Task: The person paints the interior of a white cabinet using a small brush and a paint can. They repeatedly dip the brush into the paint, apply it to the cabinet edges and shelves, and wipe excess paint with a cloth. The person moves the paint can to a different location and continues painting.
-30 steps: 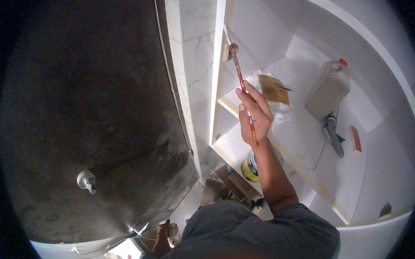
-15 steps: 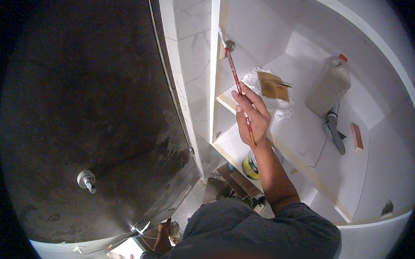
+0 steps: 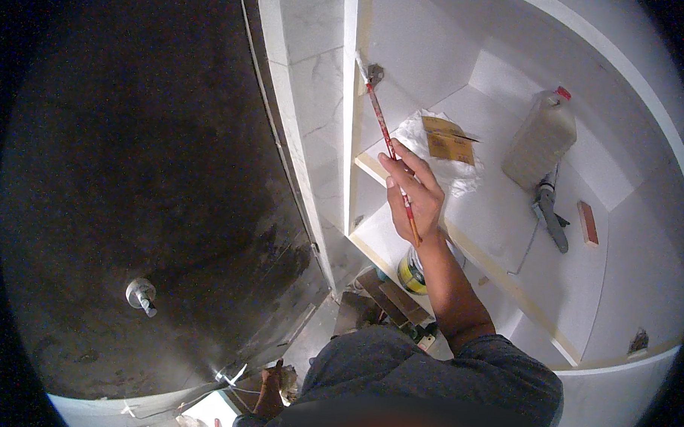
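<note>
My right hand point(image 3: 417, 190) grips a thin paintbrush point(image 3: 381, 113) with a red, paint-spotted handle. The fingers pinch it around the middle, and its end rests against the palm. Its whitish bristles touch, or come very near, the front edge of the white cabinet's left upright point(image 3: 349, 123). Just beside the bristles is a dark, rough-edged cutout in the panel. My left hand point(image 3: 273, 384) hangs low at the left by my body; its fingers are too small and dim to make out.
On the shelf lie a brown folded sheet point(image 3: 448, 140) on crumpled white material point(image 3: 416, 133), a red-capped jug point(image 3: 542, 138), a grey caulking gun point(image 3: 553, 221) and a reddish block point(image 3: 588, 223). A paint can point(image 3: 412, 276) stands below. A dark wall with a pipe fitting point(image 3: 140, 293) fills the left.
The brush tip has slid slightly down along the upright's edge, still in my right hand. The whole view has shifted a little. My left hand stays low.
</note>
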{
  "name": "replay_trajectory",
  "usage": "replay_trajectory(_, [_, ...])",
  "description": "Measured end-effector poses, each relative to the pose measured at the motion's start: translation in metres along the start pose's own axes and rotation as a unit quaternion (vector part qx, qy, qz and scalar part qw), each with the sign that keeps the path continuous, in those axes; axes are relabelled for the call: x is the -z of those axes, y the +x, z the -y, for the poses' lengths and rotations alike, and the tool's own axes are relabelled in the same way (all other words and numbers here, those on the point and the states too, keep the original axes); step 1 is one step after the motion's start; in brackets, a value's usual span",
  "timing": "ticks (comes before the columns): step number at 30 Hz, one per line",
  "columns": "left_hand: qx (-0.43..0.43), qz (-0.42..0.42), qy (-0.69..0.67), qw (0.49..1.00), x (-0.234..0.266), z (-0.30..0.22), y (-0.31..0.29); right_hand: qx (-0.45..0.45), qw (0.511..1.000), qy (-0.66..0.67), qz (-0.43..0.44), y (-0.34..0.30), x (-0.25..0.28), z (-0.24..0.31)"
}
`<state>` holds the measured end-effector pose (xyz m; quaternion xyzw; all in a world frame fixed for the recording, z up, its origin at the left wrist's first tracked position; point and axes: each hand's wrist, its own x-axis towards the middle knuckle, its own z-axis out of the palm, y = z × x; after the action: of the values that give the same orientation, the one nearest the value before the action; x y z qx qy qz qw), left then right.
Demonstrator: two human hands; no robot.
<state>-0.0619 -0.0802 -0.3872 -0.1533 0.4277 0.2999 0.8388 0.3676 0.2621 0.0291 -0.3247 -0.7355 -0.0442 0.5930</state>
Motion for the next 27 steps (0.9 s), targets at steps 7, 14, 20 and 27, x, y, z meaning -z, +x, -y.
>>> replay_trajectory(7, [-0.039, -0.058, 0.043, 0.997, 0.008, -0.005, 0.003, -0.024, 0.999, 0.025, 0.006, -0.005, 0.009, 0.005])
replay_trajectory(14, [-0.068, -0.101, 0.066, 0.99, 0.008, 0.016, 0.018, -0.036, 0.987, 0.084, -0.134, 0.01, 0.063, 0.001])
replay_trajectory(20, [-0.087, -0.133, 0.098, 0.983, 0.011, 0.027, 0.041, -0.106, 0.979, 0.105, -0.137, 0.063, 0.11, -0.02])
replay_trajectory(27, [-0.122, -0.175, 0.138, 0.967, 0.035, 0.027, 0.07, -0.157, 0.884, 0.441, -0.007, 0.126, 0.09, -0.007])
